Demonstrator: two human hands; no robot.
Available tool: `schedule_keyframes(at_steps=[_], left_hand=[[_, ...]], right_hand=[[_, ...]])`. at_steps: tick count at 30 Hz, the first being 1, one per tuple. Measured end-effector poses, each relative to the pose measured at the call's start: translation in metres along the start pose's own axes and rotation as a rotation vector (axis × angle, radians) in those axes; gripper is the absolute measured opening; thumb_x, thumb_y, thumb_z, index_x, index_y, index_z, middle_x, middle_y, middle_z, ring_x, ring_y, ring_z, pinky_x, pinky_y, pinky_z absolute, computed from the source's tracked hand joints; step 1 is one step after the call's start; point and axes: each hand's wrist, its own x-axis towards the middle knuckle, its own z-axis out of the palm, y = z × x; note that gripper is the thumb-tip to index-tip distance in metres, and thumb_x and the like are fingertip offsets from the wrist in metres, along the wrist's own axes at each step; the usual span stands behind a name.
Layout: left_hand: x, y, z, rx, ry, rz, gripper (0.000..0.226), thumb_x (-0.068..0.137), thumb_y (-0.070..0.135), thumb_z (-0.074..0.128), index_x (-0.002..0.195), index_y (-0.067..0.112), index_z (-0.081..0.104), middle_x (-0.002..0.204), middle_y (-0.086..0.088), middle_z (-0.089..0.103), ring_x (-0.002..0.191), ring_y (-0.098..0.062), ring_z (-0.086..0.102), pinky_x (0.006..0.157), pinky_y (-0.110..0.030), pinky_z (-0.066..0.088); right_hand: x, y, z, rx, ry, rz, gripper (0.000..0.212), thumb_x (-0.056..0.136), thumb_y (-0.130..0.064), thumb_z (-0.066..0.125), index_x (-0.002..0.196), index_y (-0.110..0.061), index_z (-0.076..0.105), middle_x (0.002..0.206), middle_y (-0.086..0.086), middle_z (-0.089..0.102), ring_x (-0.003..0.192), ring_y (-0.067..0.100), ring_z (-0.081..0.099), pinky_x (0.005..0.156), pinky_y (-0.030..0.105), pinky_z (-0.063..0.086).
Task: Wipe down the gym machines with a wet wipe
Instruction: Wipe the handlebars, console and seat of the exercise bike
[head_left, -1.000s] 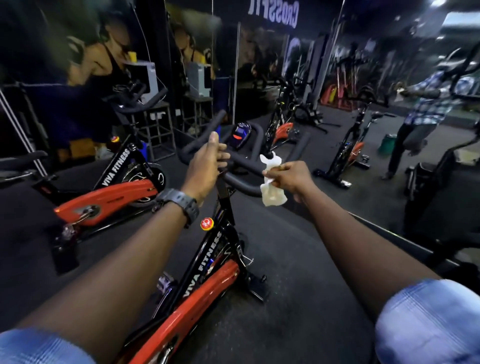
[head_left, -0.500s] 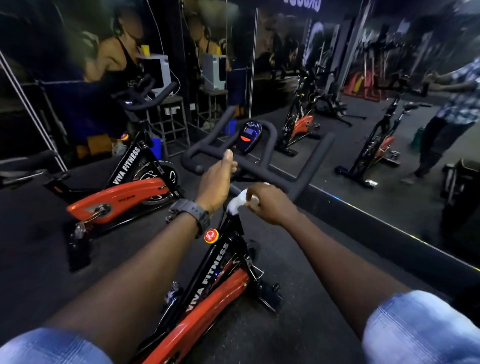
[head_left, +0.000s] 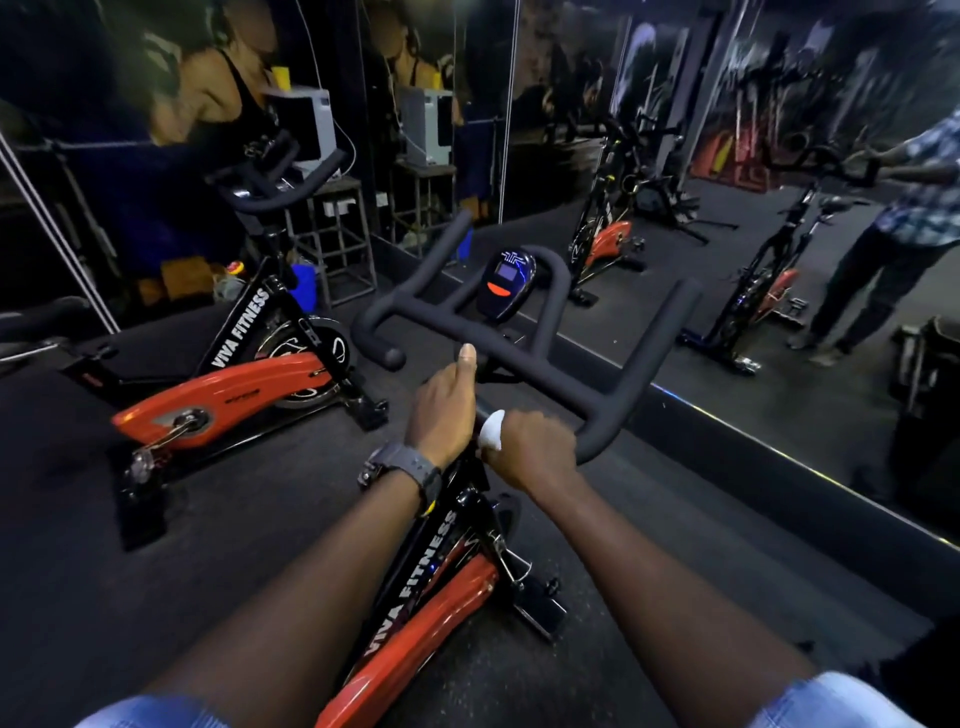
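A black and orange spin bike (head_left: 415, 618) stands right below me, its black handlebar (head_left: 550, 379) spreading across the middle of the view with a small console (head_left: 506, 283) at its centre. My left hand (head_left: 444, 410) grips the middle of the handlebar, thumb up. My right hand (head_left: 535, 447) is wrapped round the near right bar with the white wet wipe (head_left: 491, 428) pressed under it; only a corner of the wipe sticks out on the left side of the fist.
A second spin bike (head_left: 234, 384) stands to the left on the dark rubber floor. A wall mirror (head_left: 779, 234) runs along the right and front, reflecting bikes and a person in a checked shirt. A metal stand (head_left: 337, 234) with a box sits behind.
My right hand came down from holding the wipe loose in the air and closed round the near right bar with the wipe under it. My left hand stayed on the handlebar.
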Motion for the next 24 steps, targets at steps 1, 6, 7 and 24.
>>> schedule_keyframes(at_steps=[1, 6, 7, 24], left_hand=[[0.004, -0.005, 0.000, -0.020, 0.009, 0.018, 0.062, 0.105, 0.050, 0.024, 0.118, 0.009, 0.068, 0.125, -0.013, 0.067, 0.121, -0.028, 0.058, 0.107, -0.046, 0.039], [0.021, -0.022, -0.009, -0.174, 0.100, 0.031, 0.053, 0.106, 0.044, 0.025, 0.114, 0.013, 0.068, 0.121, -0.006, 0.067, 0.118, -0.021, 0.058, 0.108, -0.043, 0.039], [0.023, -0.024, -0.011, -0.180, 0.098, 0.041, 0.054, 0.105, 0.047, 0.024, 0.114, 0.015, 0.068, 0.122, -0.005, 0.067, 0.118, -0.019, 0.058, 0.108, -0.043, 0.039], [0.050, -0.038, 0.003, -0.277, -0.221, 0.072, 0.063, 0.088, 0.076, 0.021, 0.101, 0.035, 0.067, 0.121, 0.007, 0.068, 0.115, -0.008, 0.061, 0.109, -0.036, 0.042]], right_hand=[[0.005, -0.002, 0.000, 0.010, -0.026, 0.008, 0.047, 0.082, -0.052, 0.069, 0.115, -0.019, 0.063, 0.113, 0.007, 0.067, 0.104, 0.031, 0.066, 0.072, 0.033, 0.042], [0.033, -0.042, -0.010, 0.119, -0.069, 0.019, 0.036, 0.086, -0.034, 0.062, 0.117, -0.016, 0.060, 0.118, 0.012, 0.066, 0.108, 0.034, 0.065, 0.082, 0.037, 0.051], [0.036, -0.050, -0.013, 0.107, -0.057, 0.001, 0.034, 0.088, -0.031, 0.059, 0.118, -0.015, 0.060, 0.117, 0.013, 0.066, 0.108, 0.034, 0.065, 0.082, 0.038, 0.051], [-0.001, -0.022, -0.025, 0.050, -0.166, -0.038, 0.109, 0.066, -0.070, 0.069, 0.150, -0.021, 0.020, 0.128, 0.012, 0.062, 0.113, 0.036, 0.063, 0.089, 0.045, 0.051]])
